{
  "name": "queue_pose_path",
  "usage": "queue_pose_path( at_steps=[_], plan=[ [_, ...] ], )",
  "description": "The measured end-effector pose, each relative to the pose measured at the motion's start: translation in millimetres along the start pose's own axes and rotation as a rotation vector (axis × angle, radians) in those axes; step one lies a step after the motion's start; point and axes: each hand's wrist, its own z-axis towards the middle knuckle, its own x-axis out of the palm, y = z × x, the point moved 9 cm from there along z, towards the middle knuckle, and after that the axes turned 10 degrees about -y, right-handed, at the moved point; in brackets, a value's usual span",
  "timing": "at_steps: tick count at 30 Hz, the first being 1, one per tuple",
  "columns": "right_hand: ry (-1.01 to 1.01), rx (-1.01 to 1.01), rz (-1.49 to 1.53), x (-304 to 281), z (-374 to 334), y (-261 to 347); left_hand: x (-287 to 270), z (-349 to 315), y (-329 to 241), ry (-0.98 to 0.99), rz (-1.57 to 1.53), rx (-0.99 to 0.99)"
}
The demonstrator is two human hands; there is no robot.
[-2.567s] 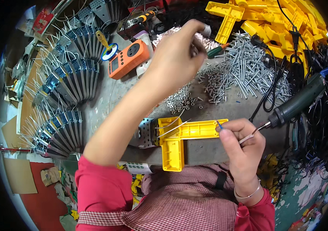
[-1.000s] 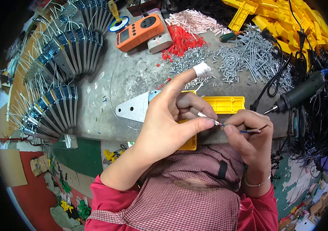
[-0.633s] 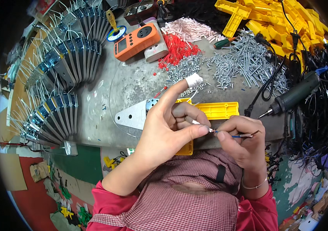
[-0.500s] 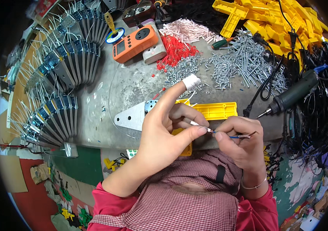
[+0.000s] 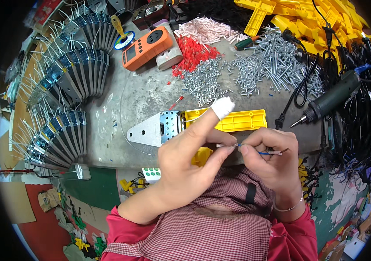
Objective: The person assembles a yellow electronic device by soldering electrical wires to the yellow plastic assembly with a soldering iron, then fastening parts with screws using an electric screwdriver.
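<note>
My left hand [image 5: 185, 169] pinches a thin white wire [image 5: 220, 145] between thumb and a finger; its index finger, wrapped in white tape [image 5: 223, 107], sticks up. Close beside it, my right hand [image 5: 277, 158] is closed on a blue wire [image 5: 262, 153] with a pale sleeve and bare strands towards its far end. The two wires meet at the fingertips, where the join is too small to make out. Behind my left hand lie a yellow plastic housing [image 5: 244, 121] and a grey metal plate with holes [image 5: 146, 130], partly hidden by the hand.
Curved rows of metal plates with white wires [image 5: 74, 74] stand at left. An orange meter [image 5: 147, 48], red parts [image 5: 194, 54], nuts [image 5: 203, 82] and screws [image 5: 277, 61] lie behind. Yellow housings [image 5: 311, 26], an electric screwdriver [image 5: 335, 98] and black cables [image 5: 364, 126] fill the right.
My left hand's fingers have shifted at the wire ends, and its taped index finger has moved slightly right and down. My right hand keeps its pinch. The view has shifted slightly.
</note>
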Motion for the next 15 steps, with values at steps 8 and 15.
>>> queue_pose_path(
  at_steps=[8, 15],
  plan=[
    [0.109, 0.046, 0.023, 0, -7, 4, 4, 0, 17, 0.025, -0.286, -0.327],
    [0.066, -0.267, -0.199, -16, -7, -1, -5, 5, 21, -0.029, -0.275, -0.332]
  ],
)
